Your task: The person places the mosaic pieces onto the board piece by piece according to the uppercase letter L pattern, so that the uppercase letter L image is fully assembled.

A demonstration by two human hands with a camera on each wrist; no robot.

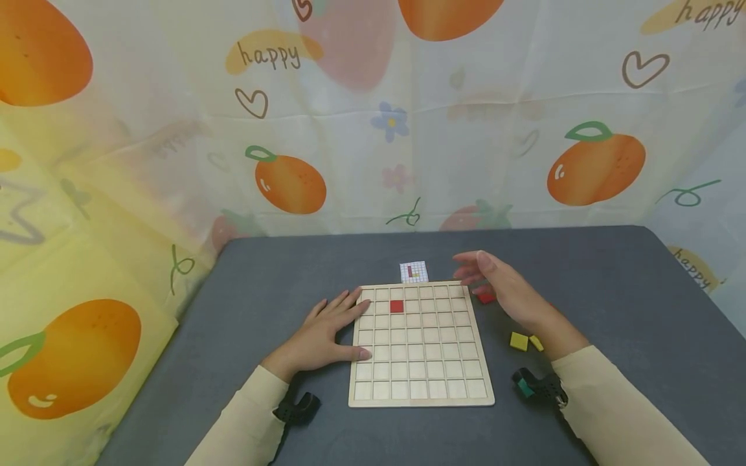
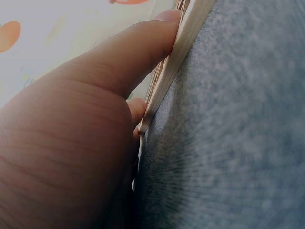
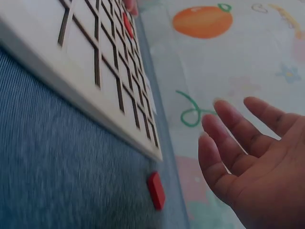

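Note:
A wooden grid board (image 1: 421,402) lies on the table, with one red square tile (image 1: 397,306) in a cell near its upper left. My left hand (image 1: 329,333) rests at the board's left edge, fingers spread and thumb on the rim; the left wrist view has the thumb (image 2: 147,47) over the wooden edge. Beyond the board's upper right corner, my right hand (image 1: 502,285) is raised with loosely bent fingers and holds nothing. Beneath it, partly hidden in the head view, lies a loose red block (image 3: 156,191), just off the board's corner in the right wrist view.
Two yellow blocks, a squarer one (image 1: 519,341) and a narrower one (image 1: 537,343), lie right of the board near my right forearm. A small printed grid card (image 1: 414,272) touches the board's far edge. A fruit-patterned cloth (image 1: 350,129) hangs behind the grey table (image 1: 280,272).

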